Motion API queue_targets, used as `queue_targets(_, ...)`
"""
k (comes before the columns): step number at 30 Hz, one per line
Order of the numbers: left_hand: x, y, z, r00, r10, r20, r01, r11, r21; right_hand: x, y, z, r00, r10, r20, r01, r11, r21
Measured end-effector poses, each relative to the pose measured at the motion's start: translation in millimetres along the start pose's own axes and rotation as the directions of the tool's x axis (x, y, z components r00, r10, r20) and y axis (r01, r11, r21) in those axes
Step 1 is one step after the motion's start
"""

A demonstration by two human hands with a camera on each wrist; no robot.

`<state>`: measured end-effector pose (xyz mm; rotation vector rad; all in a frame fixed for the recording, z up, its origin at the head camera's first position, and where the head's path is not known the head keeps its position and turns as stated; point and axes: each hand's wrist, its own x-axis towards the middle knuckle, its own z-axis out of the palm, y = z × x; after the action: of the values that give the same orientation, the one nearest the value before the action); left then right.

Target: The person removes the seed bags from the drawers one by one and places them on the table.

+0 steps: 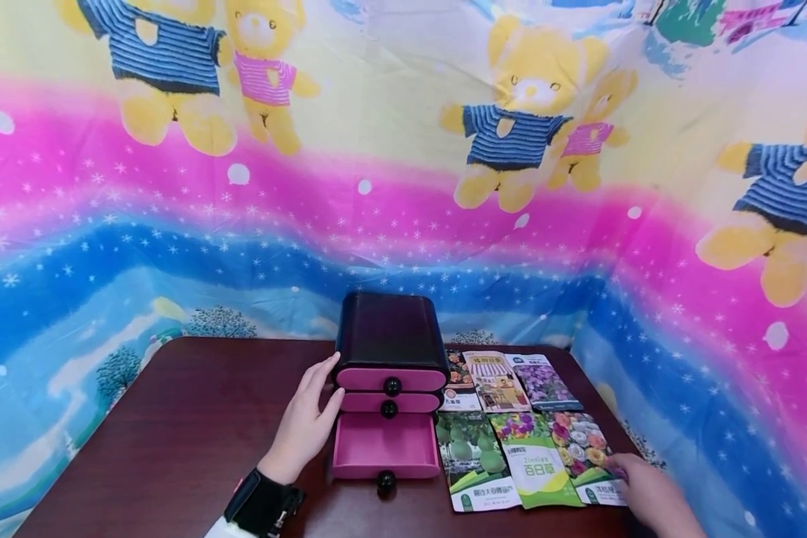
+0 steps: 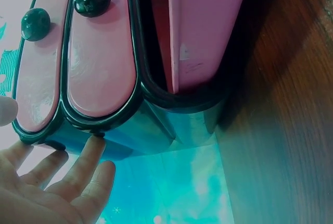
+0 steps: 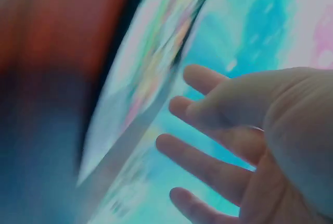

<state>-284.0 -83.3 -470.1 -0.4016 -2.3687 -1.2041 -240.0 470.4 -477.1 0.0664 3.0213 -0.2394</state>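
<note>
A small black cabinet (image 1: 393, 329) with pink drawer fronts and round black knobs stands on the table. Its bottom drawer (image 1: 386, 444) is pulled out, and no contents show inside. My left hand (image 1: 309, 418) rests on the cabinet's left side, fingertips along the black shell (image 2: 119, 127), thumb by the front edge. At the lower right, my right hand (image 1: 652, 493) is at the edge of a seed packet (image 1: 581, 456) with colourful round blooms. In the right wrist view its fingers are extended and spread beside the blurred packets.
More seed packets lie in two rows right of the cabinet: a green gourd one (image 1: 477, 463), a zinnia one (image 1: 534, 467), a purple-flowered one (image 1: 545, 385), a striped-awning one (image 1: 498, 381) and an orange-flowered one (image 1: 459, 381). A bear-print cloth (image 1: 376, 224) hangs behind the brown table (image 1: 175, 441).
</note>
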Motion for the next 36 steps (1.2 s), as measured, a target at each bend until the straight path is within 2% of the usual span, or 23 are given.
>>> queue_targets(3,-0.7,-0.3,-0.5,1.0,-0.008,0.009,0.008,1.0,-0.003,-2,-40,-3,0.989,-0.074,-0.127,0.073,0.997,-0.009)
queue_targets(5,-1.1,-0.2,-0.9,1.0,-0.02,0.02,0.02,1.0,-0.008,-5,-70,-4,0.955,-0.174,-0.239,0.174,0.985,-0.022)
queue_targets(7,-1.5,-0.3,-1.3,0.999,-0.029,0.026,0.029,0.999,-0.013,-8,-101,-4,0.893,-0.293,-0.343,0.293,0.955,-0.054)
queue_targets(9,-1.8,-1.0,-1.6,0.999,-0.037,0.028,0.037,0.999,-0.016,-8,-130,-2,0.807,-0.411,-0.424,0.411,0.906,-0.097)
queue_targets(13,-1.7,-2.2,-1.1,0.999,-0.039,0.031,0.039,0.999,-0.016,-5,-183,3,0.648,-0.581,-0.492,0.588,0.793,-0.16)
queue_targets(14,-1.7,-2.2,-1.0,0.999,-0.039,0.032,0.04,0.999,-0.016,-4,-194,4,0.611,-0.613,-0.5,0.625,0.762,-0.17)
queue_targets(16,-1.5,-1.9,-0.7,0.999,-0.039,0.033,0.04,0.999,-0.019,-1,-215,7,0.552,-0.665,-0.503,0.686,0.705,-0.18)
queue_targets(21,-1.4,-0.5,-0.5,0.999,-0.03,0.026,0.031,0.999,-0.025,3,-258,16,0.445,-0.751,-0.487,0.79,0.586,-0.182)
queue_targets(27,-2.4,-0.2,0.5,1.0,-0.025,0.02,0.025,1.0,-0.018,4,-296,32,0.286,-0.818,-0.499,0.876,0.434,-0.209)
queue_targets(30,-2.4,-0.4,0.4,1.0,-0.027,0.016,0.027,0.999,-0.019,3,-309,43,0.241,-0.853,-0.462,0.892,0.382,-0.24)
queue_targets(36,-0.7,-0.1,-0.6,0.998,-0.047,0.029,0.048,0.999,-0.023,3,-318,60,0.182,-0.924,-0.337,0.882,0.305,-0.359)
